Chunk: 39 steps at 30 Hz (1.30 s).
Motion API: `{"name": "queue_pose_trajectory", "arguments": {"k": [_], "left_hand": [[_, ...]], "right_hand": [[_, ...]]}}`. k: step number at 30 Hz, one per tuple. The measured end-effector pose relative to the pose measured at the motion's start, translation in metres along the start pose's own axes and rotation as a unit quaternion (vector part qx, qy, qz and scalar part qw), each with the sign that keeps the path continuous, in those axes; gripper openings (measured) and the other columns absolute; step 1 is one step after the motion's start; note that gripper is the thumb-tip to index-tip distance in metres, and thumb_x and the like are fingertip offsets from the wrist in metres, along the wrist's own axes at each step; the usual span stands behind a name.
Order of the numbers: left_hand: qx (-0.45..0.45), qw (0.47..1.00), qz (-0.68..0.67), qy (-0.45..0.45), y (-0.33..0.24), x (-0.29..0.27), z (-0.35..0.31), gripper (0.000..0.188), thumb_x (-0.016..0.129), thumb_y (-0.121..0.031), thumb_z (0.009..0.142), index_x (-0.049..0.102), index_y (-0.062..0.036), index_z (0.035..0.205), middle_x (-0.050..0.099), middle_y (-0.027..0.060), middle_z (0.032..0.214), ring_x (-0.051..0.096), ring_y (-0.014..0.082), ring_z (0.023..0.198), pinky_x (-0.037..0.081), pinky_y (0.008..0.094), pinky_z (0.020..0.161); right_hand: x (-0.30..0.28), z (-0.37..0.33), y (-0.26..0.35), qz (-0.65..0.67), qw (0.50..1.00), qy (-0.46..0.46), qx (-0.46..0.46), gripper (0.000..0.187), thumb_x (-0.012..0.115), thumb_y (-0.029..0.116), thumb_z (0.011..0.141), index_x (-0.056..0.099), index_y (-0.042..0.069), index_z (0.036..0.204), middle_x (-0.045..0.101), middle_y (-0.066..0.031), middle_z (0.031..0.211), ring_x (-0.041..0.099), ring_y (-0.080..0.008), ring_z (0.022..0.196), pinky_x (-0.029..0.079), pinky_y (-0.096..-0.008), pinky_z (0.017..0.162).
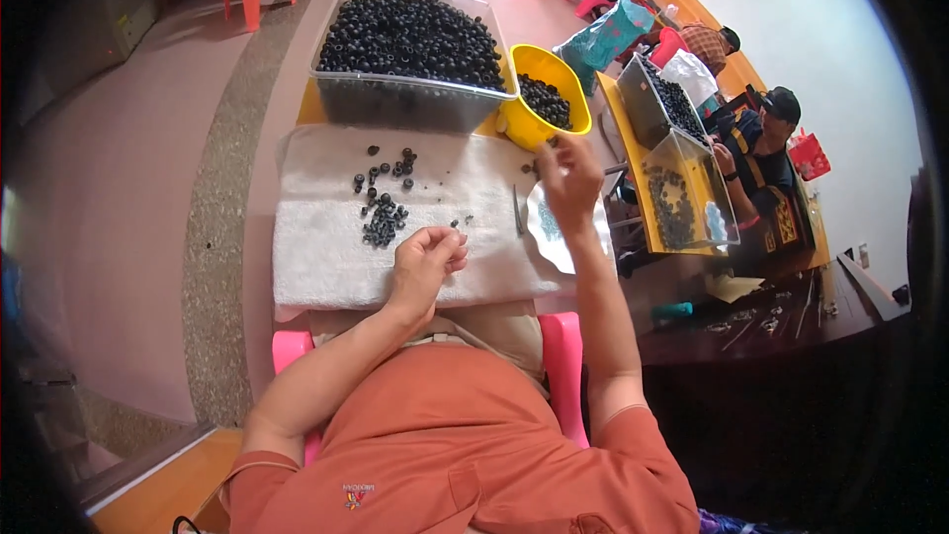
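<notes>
My left hand (425,259) rests on the white towel (326,257) with its fingers curled in; whether it holds anything cannot be told. Just left of it lies a small heap of black rings (383,221), with more scattered further back. My right hand (568,178) is raised over the towel's right edge, near the yellow bowl (539,64) of black rings, and its fingertips pinch a small dark piece. Below it sits a shiny metal plate (552,227) with a thin metal tool (517,210) beside it.
A large clear bin (410,99) full of black rings stands behind the towel. To the right, other people sit at a yellow table with more clear bins (682,193). Red and pink plastic chairs stand at the back. A dark table (771,321) lies right.
</notes>
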State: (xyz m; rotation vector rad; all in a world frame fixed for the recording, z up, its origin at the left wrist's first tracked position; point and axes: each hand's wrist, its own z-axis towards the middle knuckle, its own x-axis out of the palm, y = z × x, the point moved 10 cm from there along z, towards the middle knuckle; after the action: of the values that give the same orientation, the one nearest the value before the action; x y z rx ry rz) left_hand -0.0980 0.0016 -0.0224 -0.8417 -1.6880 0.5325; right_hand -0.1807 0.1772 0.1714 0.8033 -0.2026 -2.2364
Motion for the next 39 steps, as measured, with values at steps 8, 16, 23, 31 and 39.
{"name": "queue_pose_trajectory", "arguments": {"k": [8, 16, 23, 31, 39], "left_hand": [[-0.011, 0.999, 0.016, 0.034, 0.003, 0.012, 0.001, 0.014, 0.062, -0.011, 0.093, 0.060, -0.0009, 0.104, 0.065, 0.0070, 0.097, 0.061, 0.0118, 0.083, 0.054, 0.0262, 0.076], [0.011, 1.000, 0.002, 0.015, -0.002, 0.005, -0.002, 0.015, 0.063, -0.012, 0.092, 0.061, -0.0018, 0.104, 0.064, 0.0045, 0.094, 0.061, 0.0114, 0.081, 0.053, 0.0249, 0.074], [0.014, 1.000, -0.013, -0.002, 0.001, 0.003, -0.002, 0.020, 0.064, -0.012, 0.092, 0.057, -0.0010, 0.108, 0.063, 0.0047, 0.092, 0.062, 0.0113, 0.077, 0.053, 0.0245, 0.072], [0.016, 1.000, 0.001, -0.007, 0.001, 0.003, 0.000, 0.021, 0.063, -0.010, 0.092, 0.056, 0.0001, 0.109, 0.063, 0.0053, 0.092, 0.061, 0.0110, 0.077, 0.054, 0.0249, 0.072], [0.018, 1.000, 0.006, -0.012, -0.002, 0.002, -0.001, 0.022, 0.063, -0.011, 0.091, 0.056, 0.0001, 0.108, 0.063, 0.0053, 0.091, 0.062, 0.0115, 0.077, 0.054, 0.0255, 0.072]], "right_hand": [[0.006, 0.058, -0.087, -0.220, 0.974, 0.049, 0.033, 0.035, 0.071, 0.028, 0.085, 0.067, 0.005, 0.111, 0.065, -0.0130, 0.100, 0.068, -0.0253, 0.078, 0.052, -0.0363, 0.073], [0.111, -0.026, 0.033, 0.081, 0.949, 0.306, 0.001, 0.013, 0.073, 0.009, 0.079, 0.071, 0.002, 0.090, 0.067, -0.0110, 0.085, 0.067, -0.0220, 0.074, 0.051, -0.0301, 0.065], [0.161, -0.053, 0.049, 0.032, 0.909, 0.416, -0.023, 0.022, 0.068, 0.021, 0.082, 0.072, 0.009, 0.100, 0.066, -0.0098, 0.102, 0.064, -0.0319, 0.094, 0.051, -0.0402, 0.081], [0.185, -0.066, 0.050, -0.016, 0.890, 0.455, -0.023, 0.023, 0.065, 0.018, 0.081, 0.068, 0.011, 0.103, 0.064, -0.0099, 0.106, 0.063, -0.0314, 0.098, 0.050, -0.0410, 0.081], [0.180, -0.066, 0.047, 0.010, 0.899, 0.437, -0.022, 0.018, 0.065, 0.017, 0.080, 0.064, 0.007, 0.095, 0.064, -0.0133, 0.097, 0.063, -0.0353, 0.092, 0.049, -0.0430, 0.078]]}}
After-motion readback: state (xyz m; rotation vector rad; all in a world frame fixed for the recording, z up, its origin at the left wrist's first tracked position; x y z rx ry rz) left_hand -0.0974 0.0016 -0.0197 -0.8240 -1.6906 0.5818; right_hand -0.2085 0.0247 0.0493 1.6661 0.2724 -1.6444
